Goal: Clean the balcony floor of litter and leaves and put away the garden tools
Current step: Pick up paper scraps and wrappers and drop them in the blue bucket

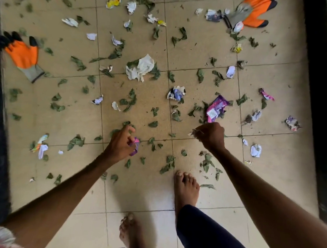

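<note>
The beige tiled balcony floor (141,194) is strewn with green leaves (76,140), crumpled paper and wrappers. My left hand (120,143) hangs low over the floor, its curled fingers holding a purple wrapper (135,146). My right hand (211,136) is closed around a small pale scrap (194,132) that sticks out past the fingers. Just beyond it lies a larger purple wrapper (215,108). A crumpled white paper wad (140,67) sits mid-floor. One orange garden glove (23,55) lies at the left edge, another orange glove (254,11) at the top right.
My bare feet (186,188) stand on the near tiles, with a dark trouser leg below. A dark threshold (0,135) borders the floor on the left and a dark frame (317,93) on the right. Several yellow, white and purple scraps lie further out.
</note>
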